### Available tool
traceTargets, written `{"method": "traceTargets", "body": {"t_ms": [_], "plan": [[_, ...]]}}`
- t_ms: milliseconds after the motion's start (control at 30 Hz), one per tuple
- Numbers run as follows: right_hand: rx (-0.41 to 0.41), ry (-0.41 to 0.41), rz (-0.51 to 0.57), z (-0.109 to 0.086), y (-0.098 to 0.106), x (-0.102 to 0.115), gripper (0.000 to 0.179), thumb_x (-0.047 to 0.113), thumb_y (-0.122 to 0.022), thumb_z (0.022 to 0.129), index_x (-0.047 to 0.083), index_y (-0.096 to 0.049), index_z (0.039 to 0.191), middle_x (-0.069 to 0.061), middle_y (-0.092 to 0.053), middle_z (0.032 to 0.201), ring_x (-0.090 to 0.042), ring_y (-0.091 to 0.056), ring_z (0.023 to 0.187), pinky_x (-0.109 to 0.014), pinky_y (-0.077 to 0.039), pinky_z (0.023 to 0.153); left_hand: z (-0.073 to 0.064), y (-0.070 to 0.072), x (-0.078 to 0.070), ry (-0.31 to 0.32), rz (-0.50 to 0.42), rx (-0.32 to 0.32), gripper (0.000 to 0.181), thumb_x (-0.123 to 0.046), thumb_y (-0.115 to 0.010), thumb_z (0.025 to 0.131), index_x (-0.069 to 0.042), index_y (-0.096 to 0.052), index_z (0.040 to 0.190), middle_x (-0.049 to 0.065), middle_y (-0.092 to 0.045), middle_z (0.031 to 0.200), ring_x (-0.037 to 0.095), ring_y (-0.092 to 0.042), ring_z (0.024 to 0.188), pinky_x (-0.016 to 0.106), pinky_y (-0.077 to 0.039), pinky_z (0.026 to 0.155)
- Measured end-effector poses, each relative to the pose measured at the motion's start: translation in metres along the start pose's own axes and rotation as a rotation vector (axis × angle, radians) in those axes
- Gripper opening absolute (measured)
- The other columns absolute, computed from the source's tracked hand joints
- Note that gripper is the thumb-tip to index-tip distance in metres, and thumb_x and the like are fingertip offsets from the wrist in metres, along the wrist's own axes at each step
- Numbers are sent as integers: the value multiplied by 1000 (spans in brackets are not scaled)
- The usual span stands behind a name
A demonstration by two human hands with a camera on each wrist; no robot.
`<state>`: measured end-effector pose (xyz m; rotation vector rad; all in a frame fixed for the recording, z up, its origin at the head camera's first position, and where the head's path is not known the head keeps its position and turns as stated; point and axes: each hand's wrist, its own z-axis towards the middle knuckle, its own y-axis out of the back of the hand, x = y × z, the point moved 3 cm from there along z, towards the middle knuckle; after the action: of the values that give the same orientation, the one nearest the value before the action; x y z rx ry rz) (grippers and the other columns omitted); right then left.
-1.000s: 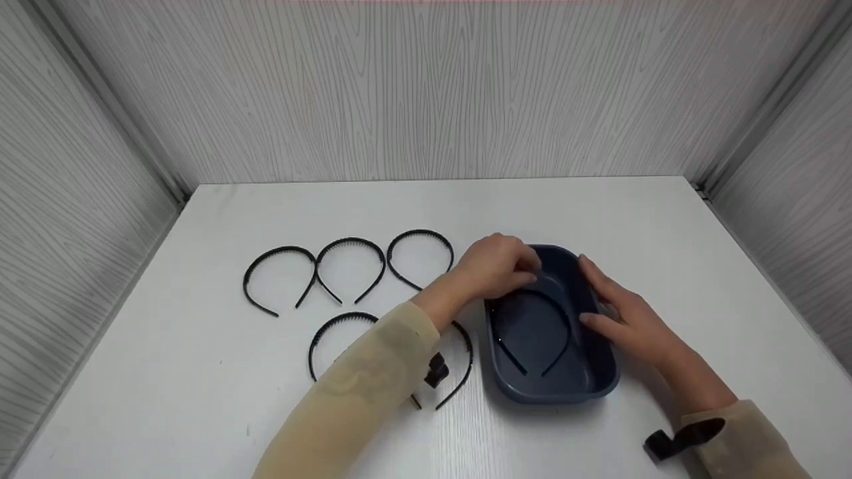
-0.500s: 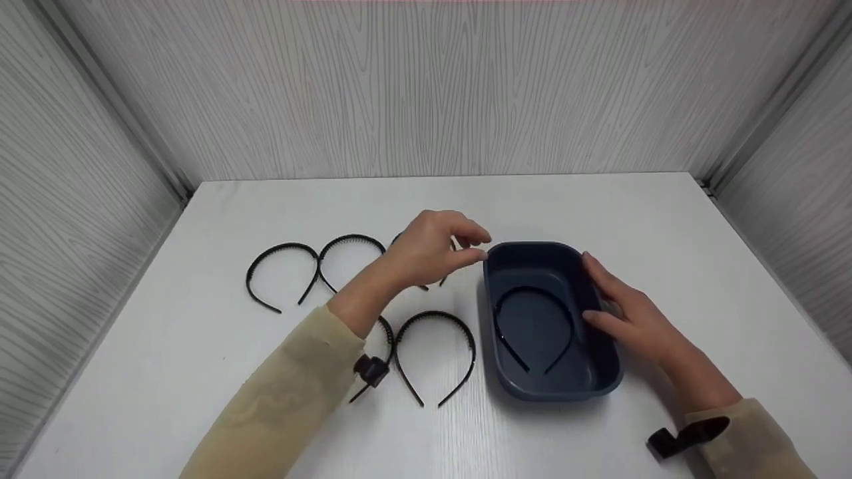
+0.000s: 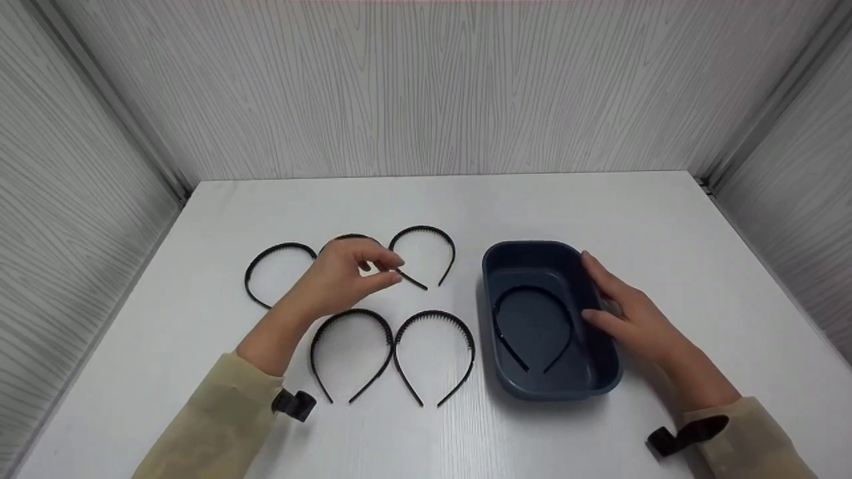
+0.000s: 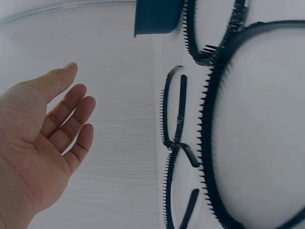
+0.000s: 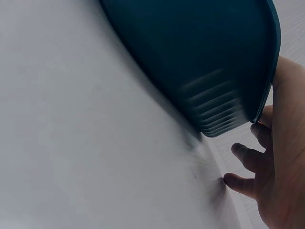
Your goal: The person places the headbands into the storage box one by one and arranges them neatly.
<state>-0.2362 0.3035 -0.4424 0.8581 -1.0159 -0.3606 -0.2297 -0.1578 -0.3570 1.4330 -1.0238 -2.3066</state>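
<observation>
1. The left hand [image 3: 343, 276] is raised over the counter [image 3: 466, 439], left of the bin [image 3: 558, 394]. Its fingers are loosely bent, thumb and fingertips apart, with nothing held between them.
2. The right hand [image 3: 629, 319] grips the bin's right side, thumb and forefinger at the rim; in the right wrist view its other fingers hang loose outside the wall.
3. Partly covered by the left hand in the head view is the middle rear headband [image 3: 353, 236], left of the bin's far end.
4. The right rear headband [image 3: 423, 228] lies just beside the left fingertips, on the bin's left; whether they touch it I cannot tell.
5. The left rear headband [image 3: 283, 245] is the farthest left of the bin, partly hidden behind the left hand and wrist.
6. Left of the bin's near half, the front left headband [image 3: 353, 311] and front right headband [image 3: 434, 313] lie side by side, touching. All are black and toothed.
7. One more dark headband [image 3: 530, 287] lies inside the bin, arch toward its far end.
8. Beige sleeves [image 3: 210, 412] show left and right of the bin, and a grey wood-grain panel [image 3: 432, 86] stands beyond it.
</observation>
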Motion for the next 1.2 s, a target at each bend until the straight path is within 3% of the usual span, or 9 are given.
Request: {"method": "traceTargets", "body": {"t_ms": [200, 400, 567, 833, 1200], "plan": [[-5, -3, 5, -1, 0, 0, 83, 22, -68, 103, 23, -22, 171, -1, -24, 175, -7, -27, 154, -8, -24, 113, -20, -9, 28, 84, -29, 62, 19, -16, -82, 96, -12, -82, 115, 2, -78, 110, 24, -69, 104, 53, -53, 96], [-11, 10, 10, 0, 0, 2, 82, 21, -68, 103, 21, -23, 171, -3, -24, 174, -11, -27, 155, -8, -24, 113, -34, -13, 42, 185, -52, 160, 26, -18, -83, 95, -12, -80, 120, 0, -75, 119, 27, -65, 117, 54, -49, 105], [-3, 2, 1, 0, 0, 1, 82, 22, -67, 104, 22, -22, 171, -3, -24, 175, -11, -27, 155, -8, -23, 114, -38, -16, 50, 182, -28, 198, 24, -17, -83, 95, -12, -81, 118, -4, -75, 119, 23, -66, 121, 50, -51, 107], [-1, -6, 0, 0, -1, -1, 83, 22, -68, 103, 24, -21, 172, -1, -23, 175, -1, -24, 154, -8, -23, 114, -39, -19, 60, 155, 7, 201, 20, -13, -83, 94, -13, -83, 114, -1, -75, 118, 25, -68, 119, 48, -53, 104], [-1, -12, 14, 0, 0, 1, 83, 22, -68, 104, 25, -21, 172, 0, -23, 175, -3, -26, 153, -8, -23, 113, -36, -23, 63, 109, 41, 222, 17, -9, -82, 93, -12, -85, 109, -3, -76, 111, 21, -70, 109, 44, -55, 100]]}}
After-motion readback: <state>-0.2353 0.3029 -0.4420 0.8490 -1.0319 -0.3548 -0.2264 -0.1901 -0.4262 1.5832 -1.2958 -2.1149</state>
